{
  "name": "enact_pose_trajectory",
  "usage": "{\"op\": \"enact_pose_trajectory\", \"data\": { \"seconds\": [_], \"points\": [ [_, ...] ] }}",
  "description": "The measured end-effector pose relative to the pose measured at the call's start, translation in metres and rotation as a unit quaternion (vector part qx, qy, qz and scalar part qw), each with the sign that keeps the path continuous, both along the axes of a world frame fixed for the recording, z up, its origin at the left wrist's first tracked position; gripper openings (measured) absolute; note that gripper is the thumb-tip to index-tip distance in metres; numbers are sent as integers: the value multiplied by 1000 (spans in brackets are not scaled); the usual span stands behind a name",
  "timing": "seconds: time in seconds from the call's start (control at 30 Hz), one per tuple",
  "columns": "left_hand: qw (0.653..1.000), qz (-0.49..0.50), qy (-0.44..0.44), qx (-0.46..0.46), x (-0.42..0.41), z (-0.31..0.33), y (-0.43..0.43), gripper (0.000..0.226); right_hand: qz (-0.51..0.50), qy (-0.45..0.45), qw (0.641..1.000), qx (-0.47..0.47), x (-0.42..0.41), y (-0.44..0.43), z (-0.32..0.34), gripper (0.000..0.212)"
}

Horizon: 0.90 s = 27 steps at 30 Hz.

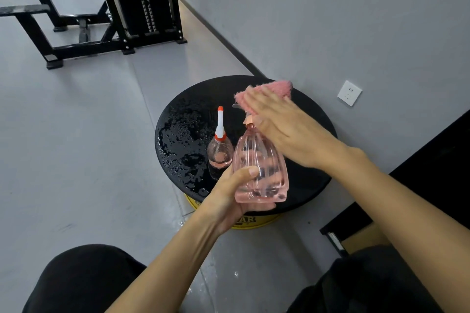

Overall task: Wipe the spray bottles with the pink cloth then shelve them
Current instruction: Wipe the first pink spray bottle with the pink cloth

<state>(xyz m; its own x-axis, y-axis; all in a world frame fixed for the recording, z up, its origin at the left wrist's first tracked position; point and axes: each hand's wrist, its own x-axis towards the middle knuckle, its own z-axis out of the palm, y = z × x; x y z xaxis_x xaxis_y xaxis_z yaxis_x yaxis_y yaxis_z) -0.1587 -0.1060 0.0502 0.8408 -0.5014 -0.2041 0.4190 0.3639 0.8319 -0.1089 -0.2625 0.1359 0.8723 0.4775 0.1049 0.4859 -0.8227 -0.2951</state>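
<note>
Head: left fingers point(250, 171) grip large bottle point(264, 157); right fingers point(264, 101) flat on cloth point(279, 87); small bottle point(220, 154) on stool point(183, 119).

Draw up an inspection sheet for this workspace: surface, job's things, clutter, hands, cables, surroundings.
Surface: round black tabletop on a yellow base, its left part wet with droplets.
Job's things: large ribbed clear pink plastic spray bottle, held; small round pink bottle with white-and-orange nozzle, upright on the tabletop beside it; fluffy pink cloth over the large bottle's top.
Clutter: nothing seen.
Hands: left hand grips the large bottle's lower body; right hand, fingers straight, presses the cloth onto the sprayer head.
Cables: nothing seen.
Surroundings: grey floor, grey wall with a white wall socket, black weight-stack gym machine at the back.
</note>
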Motion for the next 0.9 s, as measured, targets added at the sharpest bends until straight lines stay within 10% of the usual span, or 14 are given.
{"op": "enact_pose_trajectory", "data": {
  "seconds": [0.9],
  "points": [
    [1000, 0, 3, -30, 0, -2, 1, 96, -5, -60, 998, -32, -20, -2, -8, 59]
  ]
}}
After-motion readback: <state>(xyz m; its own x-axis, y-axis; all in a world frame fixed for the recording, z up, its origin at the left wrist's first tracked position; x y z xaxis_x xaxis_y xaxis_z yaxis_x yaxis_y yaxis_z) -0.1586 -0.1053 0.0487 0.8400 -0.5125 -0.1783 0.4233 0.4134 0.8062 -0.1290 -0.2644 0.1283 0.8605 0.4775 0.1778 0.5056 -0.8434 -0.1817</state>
